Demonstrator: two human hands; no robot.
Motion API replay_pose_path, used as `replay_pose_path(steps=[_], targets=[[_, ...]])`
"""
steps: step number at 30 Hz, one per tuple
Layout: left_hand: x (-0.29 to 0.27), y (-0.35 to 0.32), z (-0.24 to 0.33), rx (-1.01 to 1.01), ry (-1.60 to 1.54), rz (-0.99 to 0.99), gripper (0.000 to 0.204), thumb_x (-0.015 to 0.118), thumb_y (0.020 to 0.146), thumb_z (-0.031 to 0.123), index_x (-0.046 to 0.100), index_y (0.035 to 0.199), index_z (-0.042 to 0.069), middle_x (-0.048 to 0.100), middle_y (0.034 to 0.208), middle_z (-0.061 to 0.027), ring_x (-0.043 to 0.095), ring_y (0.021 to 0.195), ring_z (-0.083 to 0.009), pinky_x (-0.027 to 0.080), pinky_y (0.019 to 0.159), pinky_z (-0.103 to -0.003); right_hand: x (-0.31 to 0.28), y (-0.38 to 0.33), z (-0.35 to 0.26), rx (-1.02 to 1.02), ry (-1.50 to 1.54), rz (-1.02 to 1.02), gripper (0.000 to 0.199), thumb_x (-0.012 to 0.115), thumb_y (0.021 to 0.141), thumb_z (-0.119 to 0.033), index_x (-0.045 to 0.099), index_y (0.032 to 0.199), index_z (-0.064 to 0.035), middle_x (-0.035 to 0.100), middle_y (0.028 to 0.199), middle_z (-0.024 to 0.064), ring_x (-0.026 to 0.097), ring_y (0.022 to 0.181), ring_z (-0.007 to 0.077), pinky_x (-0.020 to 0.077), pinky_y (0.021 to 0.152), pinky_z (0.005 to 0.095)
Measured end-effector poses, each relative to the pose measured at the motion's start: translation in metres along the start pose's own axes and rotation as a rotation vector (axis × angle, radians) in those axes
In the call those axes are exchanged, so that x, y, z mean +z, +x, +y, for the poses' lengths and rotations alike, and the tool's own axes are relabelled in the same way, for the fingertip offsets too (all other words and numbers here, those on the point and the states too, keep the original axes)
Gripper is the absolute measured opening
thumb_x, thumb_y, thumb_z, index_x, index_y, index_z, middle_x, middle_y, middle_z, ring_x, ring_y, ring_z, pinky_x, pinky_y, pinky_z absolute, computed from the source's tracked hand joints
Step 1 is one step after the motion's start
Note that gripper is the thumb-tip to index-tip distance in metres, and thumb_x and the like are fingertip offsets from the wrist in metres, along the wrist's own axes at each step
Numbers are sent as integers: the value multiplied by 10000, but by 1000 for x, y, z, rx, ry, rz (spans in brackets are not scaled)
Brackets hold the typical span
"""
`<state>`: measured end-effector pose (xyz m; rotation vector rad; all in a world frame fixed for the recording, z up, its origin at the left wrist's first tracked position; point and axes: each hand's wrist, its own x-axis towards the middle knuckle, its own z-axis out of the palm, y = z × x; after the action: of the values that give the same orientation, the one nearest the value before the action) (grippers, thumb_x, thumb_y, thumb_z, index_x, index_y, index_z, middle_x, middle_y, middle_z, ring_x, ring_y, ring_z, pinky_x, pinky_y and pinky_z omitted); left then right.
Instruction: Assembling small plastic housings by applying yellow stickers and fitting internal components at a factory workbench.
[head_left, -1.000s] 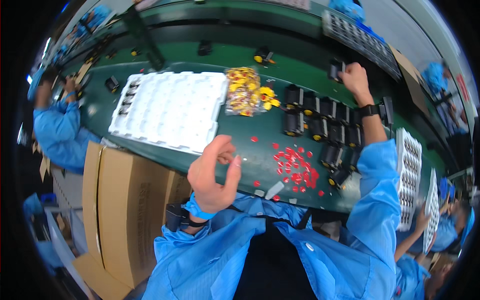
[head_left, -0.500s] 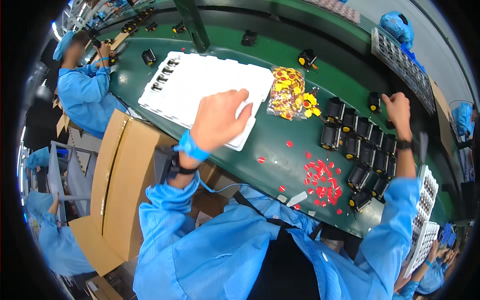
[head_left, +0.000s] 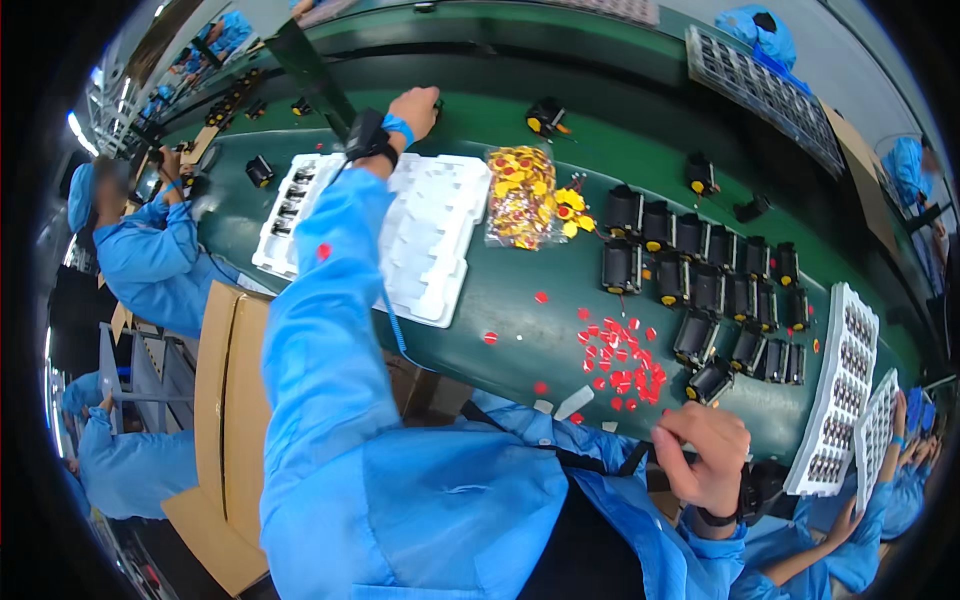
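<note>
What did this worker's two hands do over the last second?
The left hand left the near table edge, crossed the white moulded tray and now reaches far past it, fingers curled at something small and dark. The right hand came away from the black parts to the near edge, loosely closed. The tray, the bag of yellow pieces and the red pieces lie as before.

The person wears a bright blue smock with long sleeves, creased and slightly shiny. On the left sleeve (head_left: 320,330) sits a small red dot. The left hand (head_left: 415,105) has a black watch (head_left: 365,135) and a blue wristband (head_left: 398,127), with a thin blue cord trailing off. The right hand (head_left: 705,455) has a black strap (head_left: 718,518) at the cuff
</note>
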<state>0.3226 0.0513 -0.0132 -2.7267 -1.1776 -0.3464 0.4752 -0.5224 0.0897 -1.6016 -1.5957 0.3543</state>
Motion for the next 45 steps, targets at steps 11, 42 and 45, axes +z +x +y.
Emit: replay_pose_path(steps=[11,42,45], targets=[[-113,-134,105,348,-193,267,77,580,847,59,568,910,16,595,786,-199,591,824,-413,506,717,-523,70,167,108,-225,-481,-9,57,598,798,-13,634,805,31,628,789,240,633,743,433,509,646,507],[-1,-6,71,134,-177,230,194,643,843,76,565,1012,21,626,941,-250,620,897,-466,523,778,-540,52,83,43,202,655,118,112,604,907,-22,517,855,25,612,706,58,617,604,89,470,528,239],[-87,-85,149,501,-347,342,122,621,842,35,529,922,25,542,849,-205,551,838,-415,461,717,-510,61,68,78,345,667,189,97,614,900,-9,535,863,32,626,714,57,648,612,100,492,531,235]])
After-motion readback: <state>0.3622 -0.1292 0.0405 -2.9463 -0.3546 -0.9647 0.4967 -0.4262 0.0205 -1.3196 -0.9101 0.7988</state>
